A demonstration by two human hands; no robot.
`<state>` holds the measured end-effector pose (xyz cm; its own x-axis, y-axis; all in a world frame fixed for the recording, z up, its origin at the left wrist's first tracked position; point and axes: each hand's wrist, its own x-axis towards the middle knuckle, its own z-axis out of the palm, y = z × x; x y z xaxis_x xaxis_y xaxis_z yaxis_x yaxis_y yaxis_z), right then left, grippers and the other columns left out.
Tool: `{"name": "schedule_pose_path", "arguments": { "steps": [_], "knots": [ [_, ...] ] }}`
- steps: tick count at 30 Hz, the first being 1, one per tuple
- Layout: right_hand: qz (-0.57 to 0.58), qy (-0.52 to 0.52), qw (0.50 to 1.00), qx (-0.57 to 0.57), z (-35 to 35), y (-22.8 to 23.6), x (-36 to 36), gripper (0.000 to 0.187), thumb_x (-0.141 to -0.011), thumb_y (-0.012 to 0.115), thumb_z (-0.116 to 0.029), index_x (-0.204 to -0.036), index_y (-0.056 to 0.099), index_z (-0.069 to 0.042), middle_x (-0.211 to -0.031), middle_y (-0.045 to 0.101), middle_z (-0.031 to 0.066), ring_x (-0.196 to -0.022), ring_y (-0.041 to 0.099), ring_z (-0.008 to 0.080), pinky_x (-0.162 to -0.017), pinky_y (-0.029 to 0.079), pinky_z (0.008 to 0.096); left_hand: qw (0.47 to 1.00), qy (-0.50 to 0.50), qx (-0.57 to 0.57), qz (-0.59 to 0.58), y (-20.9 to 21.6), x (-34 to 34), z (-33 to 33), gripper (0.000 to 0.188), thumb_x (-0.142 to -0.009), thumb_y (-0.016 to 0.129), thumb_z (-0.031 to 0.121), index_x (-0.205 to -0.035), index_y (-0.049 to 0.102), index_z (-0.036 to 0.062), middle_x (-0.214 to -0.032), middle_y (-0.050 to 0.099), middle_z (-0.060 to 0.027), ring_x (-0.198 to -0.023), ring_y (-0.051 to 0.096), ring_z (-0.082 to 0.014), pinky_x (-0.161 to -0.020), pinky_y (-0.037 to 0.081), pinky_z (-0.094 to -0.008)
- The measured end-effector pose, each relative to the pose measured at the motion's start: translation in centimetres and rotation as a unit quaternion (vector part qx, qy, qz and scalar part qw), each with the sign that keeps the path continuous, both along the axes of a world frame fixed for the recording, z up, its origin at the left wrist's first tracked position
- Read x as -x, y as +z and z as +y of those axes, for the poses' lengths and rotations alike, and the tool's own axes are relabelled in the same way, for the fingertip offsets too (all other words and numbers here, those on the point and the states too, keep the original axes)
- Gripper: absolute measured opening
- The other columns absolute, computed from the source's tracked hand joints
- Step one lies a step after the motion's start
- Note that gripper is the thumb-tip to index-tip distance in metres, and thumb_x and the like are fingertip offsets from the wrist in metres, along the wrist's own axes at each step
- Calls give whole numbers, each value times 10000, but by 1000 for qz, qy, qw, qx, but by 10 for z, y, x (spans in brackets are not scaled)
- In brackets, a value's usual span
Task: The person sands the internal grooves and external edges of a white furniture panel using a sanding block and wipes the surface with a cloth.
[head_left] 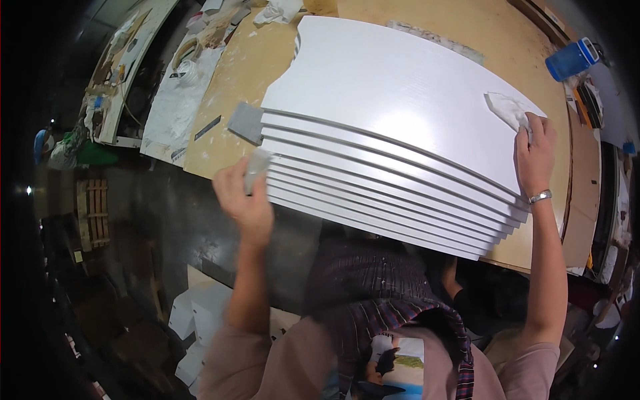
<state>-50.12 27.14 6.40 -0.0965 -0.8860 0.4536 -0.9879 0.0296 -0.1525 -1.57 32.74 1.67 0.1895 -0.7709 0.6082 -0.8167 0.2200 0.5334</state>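
Right grip (535, 153) on cloth (505, 109) atop white panels (387, 87)

You look through the left of two fisheye cameras worn side by side on your head; it faces steeply down and a little forward, with your shirt (287, 363) at the lower edge and the table (233, 77) across the upper part; it hangs near enough that the white panels (387, 80) fill the middle, yet wide enough to take in your left hand (243, 193), your right hand (535, 150) and the floor (183, 213); straight edges bow toward the dark, rounded rim.
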Motion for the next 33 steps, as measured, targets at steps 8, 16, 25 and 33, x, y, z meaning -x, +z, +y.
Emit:
{"name": "schedule_pose_path", "arguments": {
  "steps": [8, 16, 25, 33],
  "knots": [
    [14, -2, 1000, -19, 1, 1, 5, 289, -936, 562, -157, -1203, 624, -64, -1144, 581, 131, -1090, 540, 340, -944, 454, 439, 999, 31, -19, 24, -22, 13, -8, 275, -795, 758, 83, -1033, 645, 3, -867, 563, -127, -805, 541, -355, -747, 423, -471],
    [2, 14, 1000, -24, -3, -1, 7, 309, -942, 545, -156, -1227, 614, -57, -1177, 578, 142, -1123, 527, 355, -974, 437, 444, 997, -66, 22, -44, -6, 42, 4, 236, -771, 751, 15, -949, 602, -27, -867, 580, -146, -805, 548, -311, -731, 446, -434],
    [-7, 11, 999, -31, -2, -5, 17, 350, -950, 533, -179, -1259, 605, -31, -1224, 569, 166, -1148, 516, 358, -996, 421, 440, 997, 15, -7, 72, -19, -2, -7, 282, -740, 768, 9, -977, 615, -2, -893, 568, -154, -793, 569, -328, -722, 463, -409],
    [-12, 17, 999, -35, -1, -6, 18, 339, -966, 530, -188, -1254, 604, -27, -1223, 568, 163, -1145, 519, 351, -990, 422, 435, 998, -14, -26, 50, -16, 13, 12, 258, -763, 753, -6, -993, 637, -29, -873, 565, -165, -791, 571, -318, -718, 480, -432]
  ]
}}
